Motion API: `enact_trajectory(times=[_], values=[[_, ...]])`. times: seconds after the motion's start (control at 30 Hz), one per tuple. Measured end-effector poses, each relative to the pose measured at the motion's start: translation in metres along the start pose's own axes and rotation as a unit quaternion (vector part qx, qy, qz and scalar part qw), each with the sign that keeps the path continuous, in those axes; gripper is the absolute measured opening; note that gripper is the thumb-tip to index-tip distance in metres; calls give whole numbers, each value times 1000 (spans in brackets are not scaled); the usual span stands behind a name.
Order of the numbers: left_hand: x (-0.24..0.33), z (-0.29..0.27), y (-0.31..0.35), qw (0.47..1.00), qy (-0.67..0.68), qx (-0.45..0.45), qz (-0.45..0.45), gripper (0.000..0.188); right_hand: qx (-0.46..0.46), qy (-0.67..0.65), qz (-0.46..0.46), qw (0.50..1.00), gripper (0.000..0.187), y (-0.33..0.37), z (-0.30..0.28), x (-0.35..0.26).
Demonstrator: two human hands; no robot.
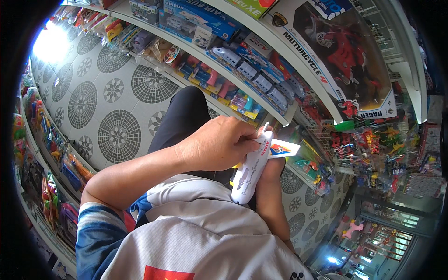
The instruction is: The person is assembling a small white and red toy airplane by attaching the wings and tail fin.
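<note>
A white toy airplane (252,170) with red and dark markings is held up in front of my lap, its nose pointing down toward my shirt. Its tail fin (284,149) carries a blue, orange and yellow pattern and sticks out to the right. My left hand (224,141) is closed, thumb and fingers pinching at the tail end. Behind the airplane's body, my right hand (273,171) grips it from the right side; most of its fingers are hidden. Small yellow bits show at the airplane's left edge, too little to make out.
White shelves with boxed toys curve across the front, among them a large motorcycle box (322,56) and a blue airplane box (198,18). Bagged toys (46,121) line the left shelves. My bent knee (189,105) rises above the patterned tile floor (116,93). Hanging toy packs (368,149) fill the right.
</note>
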State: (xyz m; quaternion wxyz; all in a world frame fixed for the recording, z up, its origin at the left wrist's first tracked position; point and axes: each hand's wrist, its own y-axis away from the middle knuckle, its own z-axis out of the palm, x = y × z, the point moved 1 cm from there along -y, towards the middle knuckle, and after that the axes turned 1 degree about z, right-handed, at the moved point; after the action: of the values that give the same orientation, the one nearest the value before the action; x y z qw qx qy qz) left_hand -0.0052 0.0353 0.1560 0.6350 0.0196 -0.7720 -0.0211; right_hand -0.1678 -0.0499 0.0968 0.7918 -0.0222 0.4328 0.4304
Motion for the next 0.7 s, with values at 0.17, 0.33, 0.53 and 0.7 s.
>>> enact_trajectory(times=[0.17, 0.33, 0.53, 0.7], values=[[-6, 5, 2, 997, -53, 39, 30, 18, 25, 19, -3, 1000, 42, 5, 13, -4], [-5, 6, 2, 994, -65, 58, 64, 18, -4, 47, -4, 999, 43, 7, 4, -4], [-8, 3, 2, 993, -75, 38, 78, 20, -4, 36, -19, 999, 37, 7, 5, -3], [-3, 1, 3, 990, -104, 42, 87, 19, 33, 206, -90, 974, 34, 14, 10, -3]])
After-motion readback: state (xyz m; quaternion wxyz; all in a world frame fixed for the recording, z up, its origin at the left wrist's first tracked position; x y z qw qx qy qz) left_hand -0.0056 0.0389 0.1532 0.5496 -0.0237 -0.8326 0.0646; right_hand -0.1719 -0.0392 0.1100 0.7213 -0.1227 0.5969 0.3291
